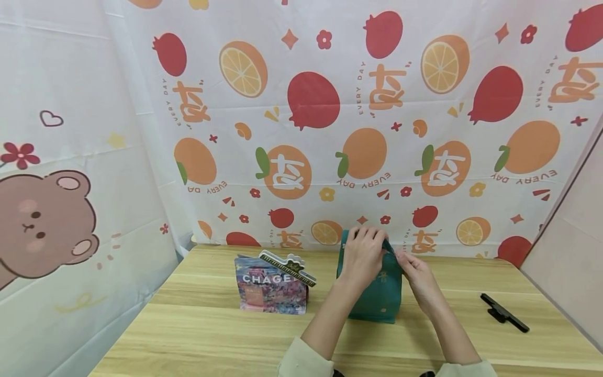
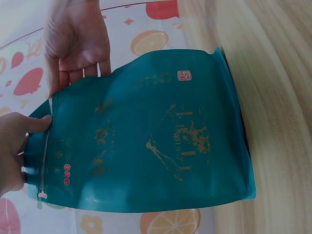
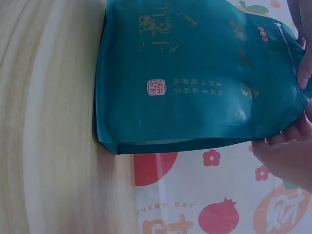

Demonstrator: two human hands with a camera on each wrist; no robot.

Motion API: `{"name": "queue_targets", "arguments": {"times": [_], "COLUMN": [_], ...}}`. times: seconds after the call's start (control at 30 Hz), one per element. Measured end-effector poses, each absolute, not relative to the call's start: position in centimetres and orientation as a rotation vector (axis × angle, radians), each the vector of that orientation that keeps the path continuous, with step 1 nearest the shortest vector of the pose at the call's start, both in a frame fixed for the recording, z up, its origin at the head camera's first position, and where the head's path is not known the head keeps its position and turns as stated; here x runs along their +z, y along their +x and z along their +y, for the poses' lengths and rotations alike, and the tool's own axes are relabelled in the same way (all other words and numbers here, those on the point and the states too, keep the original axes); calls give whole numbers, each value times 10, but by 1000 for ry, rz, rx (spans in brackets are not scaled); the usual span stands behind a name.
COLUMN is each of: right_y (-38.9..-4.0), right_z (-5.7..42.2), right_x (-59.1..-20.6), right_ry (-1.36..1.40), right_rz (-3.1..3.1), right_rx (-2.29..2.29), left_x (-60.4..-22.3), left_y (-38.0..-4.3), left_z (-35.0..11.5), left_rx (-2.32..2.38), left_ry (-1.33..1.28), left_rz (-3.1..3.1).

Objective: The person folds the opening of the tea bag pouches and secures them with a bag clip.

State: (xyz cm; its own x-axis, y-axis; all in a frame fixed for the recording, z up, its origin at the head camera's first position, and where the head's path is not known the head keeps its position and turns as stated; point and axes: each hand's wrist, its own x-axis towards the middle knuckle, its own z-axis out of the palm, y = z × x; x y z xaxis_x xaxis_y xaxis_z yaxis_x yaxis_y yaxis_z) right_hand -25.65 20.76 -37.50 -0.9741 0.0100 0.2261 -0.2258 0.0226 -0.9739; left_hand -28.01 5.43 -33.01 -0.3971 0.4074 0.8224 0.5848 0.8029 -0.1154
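Note:
A teal pouch with gold print and a zip strip (image 2: 146,131) stands upright on the wooden table. My left hand (image 1: 364,257) grips its top edge; in the left wrist view the thumb (image 2: 41,124) presses on the front by the zip strip. At the upper right corner my right hand (image 1: 421,277) pinches the pouch, its other fingers (image 3: 292,134) passing behind the side edge. In the head view the top looks folded between the two hands. To the left stands a colourful CHAGEE bag (image 1: 273,298), a long black-and-white clip (image 1: 288,268) slanted across its top.
On the table's right side lies a black clip (image 1: 505,313). A fruit-patterned cloth (image 1: 363,94) hangs right behind the wooden table (image 1: 188,324). Another cloth with a bear print (image 1: 47,225) borders the left side.

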Motion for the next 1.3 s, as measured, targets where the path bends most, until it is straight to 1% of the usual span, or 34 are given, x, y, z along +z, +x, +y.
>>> {"name": "queue_targets", "arguments": {"times": [0.33,0.67,1.0,1.13,1.3], "right_y": [-252,-254,-256,-257,-259], "right_z": [206,196,191,192,203], "right_x": [-371,-370,-373,-375,-379], "right_ry": [203,123,106,115,188], "right_rz": [-2165,-2116,-2028,-2040,-2130], "right_rx": [1971,1906,1868,1855,1850], "left_x": [-331,-329,-309,-300,-294], "left_y": [-278,-280,-267,-268,-270], "left_z": [57,57,52,53,54], "left_rx": [-285,-277,-92,-30,-47], "left_ry": [-736,-756,-799,-772,-785], "left_rz": [-2000,-2000,-2247,-2369,-2448]}}
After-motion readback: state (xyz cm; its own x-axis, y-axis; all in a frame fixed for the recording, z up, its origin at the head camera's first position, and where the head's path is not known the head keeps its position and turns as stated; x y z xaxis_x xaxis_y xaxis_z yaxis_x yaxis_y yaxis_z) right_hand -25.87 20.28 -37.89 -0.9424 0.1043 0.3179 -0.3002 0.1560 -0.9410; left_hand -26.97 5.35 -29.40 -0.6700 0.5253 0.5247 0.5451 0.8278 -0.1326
